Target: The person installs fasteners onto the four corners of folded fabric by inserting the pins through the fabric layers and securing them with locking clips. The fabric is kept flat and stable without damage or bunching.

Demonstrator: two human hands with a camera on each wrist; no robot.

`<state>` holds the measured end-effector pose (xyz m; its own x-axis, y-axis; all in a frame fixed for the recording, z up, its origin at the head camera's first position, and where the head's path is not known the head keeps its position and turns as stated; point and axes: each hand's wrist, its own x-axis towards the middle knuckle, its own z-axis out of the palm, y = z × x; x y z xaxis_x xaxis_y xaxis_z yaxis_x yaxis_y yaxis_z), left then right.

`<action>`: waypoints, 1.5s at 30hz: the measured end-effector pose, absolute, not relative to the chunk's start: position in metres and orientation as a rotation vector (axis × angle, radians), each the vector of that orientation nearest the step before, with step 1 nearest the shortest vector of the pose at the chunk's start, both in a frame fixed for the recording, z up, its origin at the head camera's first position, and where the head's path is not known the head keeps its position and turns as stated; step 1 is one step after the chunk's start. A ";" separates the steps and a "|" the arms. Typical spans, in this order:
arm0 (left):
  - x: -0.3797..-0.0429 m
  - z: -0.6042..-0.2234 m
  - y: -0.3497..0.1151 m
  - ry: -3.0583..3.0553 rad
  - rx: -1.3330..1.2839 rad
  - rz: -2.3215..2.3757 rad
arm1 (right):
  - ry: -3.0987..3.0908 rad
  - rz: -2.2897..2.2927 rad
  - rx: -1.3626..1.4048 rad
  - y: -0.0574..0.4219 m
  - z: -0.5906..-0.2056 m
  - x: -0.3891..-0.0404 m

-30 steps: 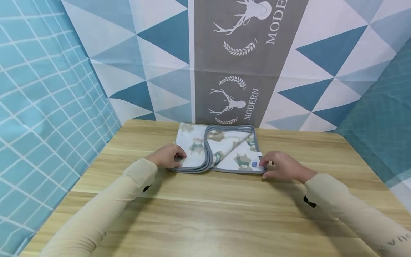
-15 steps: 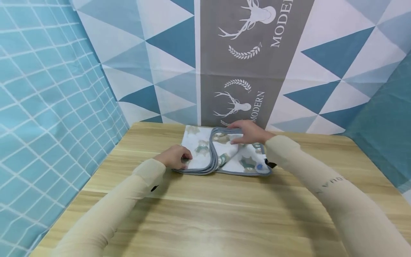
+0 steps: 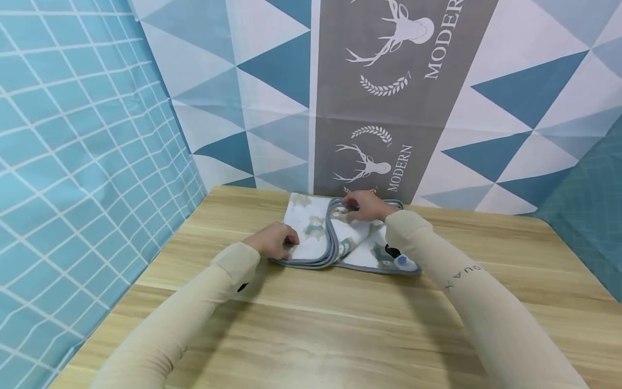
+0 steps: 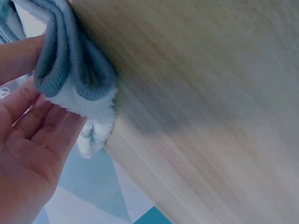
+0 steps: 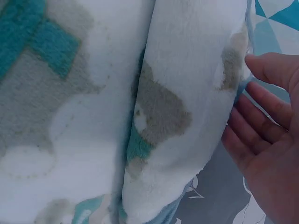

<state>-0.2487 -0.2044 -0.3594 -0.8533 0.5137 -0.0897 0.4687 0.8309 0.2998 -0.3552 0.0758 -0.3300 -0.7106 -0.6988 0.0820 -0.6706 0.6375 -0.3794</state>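
A folded white fleece blanket with bears in green scarves and a grey-blue border lies near the table's far edge. Its right portion has a diagonal flap turned over and a small blue mark at the near right corner. My left hand grips the left folded end; in the left wrist view, fingers lie on either side of the stacked border folds. At the far edge, my right hand pinches the border. The right wrist view has the thumb on the fleece's patterned face and the other fingers along its outer side.
The wood-grain table extends toward me from the blanket. Behind it hangs a cloth with triangles and deer heads, close to the far edge. A blue grid-patterned cloth borders the left side.
My right hand has left the near right corner, reached to the blanket's far edge and moved left along it, taking hold of the border. My left hand stays at the left end.
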 end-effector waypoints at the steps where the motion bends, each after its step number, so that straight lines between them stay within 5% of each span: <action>1: -0.249 -0.359 -0.204 2.846 0.782 0.400 | 2.783 -0.606 -1.166 0.076 -0.330 -0.354; 15: -0.247 -0.360 -0.193 2.846 0.801 0.393 | 2.836 -0.525 -1.165 0.082 -0.329 -0.343; 30: -0.249 -0.359 -0.199 2.827 0.786 0.413 | 2.903 -0.573 -1.386 0.165 -0.295 -0.295; 45: -0.249 -0.358 -0.204 2.843 0.852 0.432 | 2.815 -0.506 -1.443 0.211 -0.308 -0.269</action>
